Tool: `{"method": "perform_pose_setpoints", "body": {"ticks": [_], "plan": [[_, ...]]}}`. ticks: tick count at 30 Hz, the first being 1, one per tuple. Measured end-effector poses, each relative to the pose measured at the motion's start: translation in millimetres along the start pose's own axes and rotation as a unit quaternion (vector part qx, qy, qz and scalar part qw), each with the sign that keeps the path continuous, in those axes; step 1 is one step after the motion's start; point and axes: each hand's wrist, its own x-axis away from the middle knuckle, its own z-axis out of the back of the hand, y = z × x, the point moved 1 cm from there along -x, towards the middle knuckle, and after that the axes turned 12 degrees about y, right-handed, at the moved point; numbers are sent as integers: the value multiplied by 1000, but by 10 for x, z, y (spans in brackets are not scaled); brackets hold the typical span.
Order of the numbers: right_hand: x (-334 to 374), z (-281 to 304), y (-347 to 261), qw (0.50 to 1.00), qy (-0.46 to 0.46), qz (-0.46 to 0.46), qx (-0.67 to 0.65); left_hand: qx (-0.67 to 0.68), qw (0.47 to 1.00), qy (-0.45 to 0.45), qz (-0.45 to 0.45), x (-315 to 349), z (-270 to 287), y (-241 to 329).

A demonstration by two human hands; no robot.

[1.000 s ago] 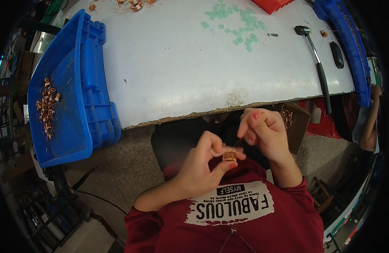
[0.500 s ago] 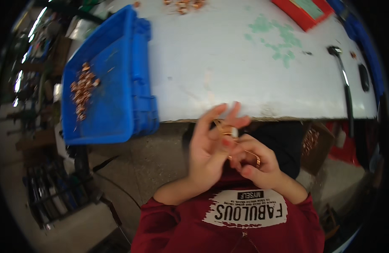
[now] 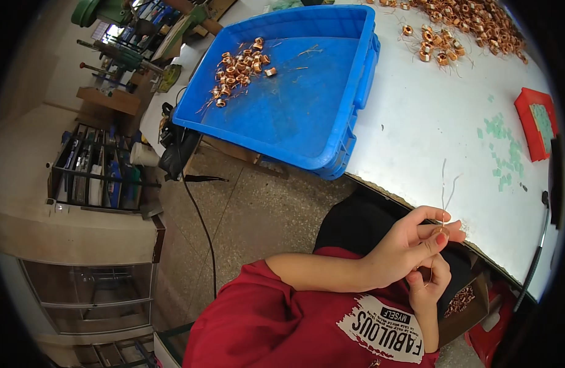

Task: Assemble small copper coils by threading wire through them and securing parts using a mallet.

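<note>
My left hand (image 3: 408,245) is raised in front of my chest and pinches a small copper wire coil (image 3: 444,231) between thumb and fingertips. Two thin wire ends (image 3: 443,184) stick up from the coil over the table edge. Just below and partly hidden by it is my right hand (image 3: 431,287), with curled fingers. A fine wire runs past them, and I cannot tell whether they grip it. Both hands hover above my lap, near the white table's (image 3: 429,122) front edge.
A blue plastic tray (image 3: 319,92) overhangs the table's left end, with several copper coils (image 3: 239,67) heaped in its far corner. More coils (image 3: 466,24) lie at the table's back. A red tray (image 3: 537,122), green scraps (image 3: 500,147) and a hammer (image 3: 537,245) are at the right. A box of coils (image 3: 460,300) sits beside my lap.
The view has swung left, so the blue tray now fills the top. My hands have come together, and the left one now lies over the right with the coil's wires upright.
</note>
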Motion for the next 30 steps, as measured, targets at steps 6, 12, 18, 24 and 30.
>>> {"method": "perform_pose_setpoints", "body": {"ticks": [6, 12, 18, 24, 30], "plan": [[3, 32, 57, 994, 41, -79, -68, -32, 997, 17, -73, -55, -24, -124], [73, 157, 106, 994, 36, -98, -18, 6, 1000, 18, -11, -51, -65, -168], [-112, 266, 118, 889, 27, 292, 353, 68, 993, 41, 89, -10, 99, -86], [-123, 371, 82, 869, 59, 334, 359, 57, 991, 32, 121, -24, 144, -81], [-1, 284, 170, 903, 29, 330, 274, -16, 997, 62, 47, -70, 109, -125]]}}
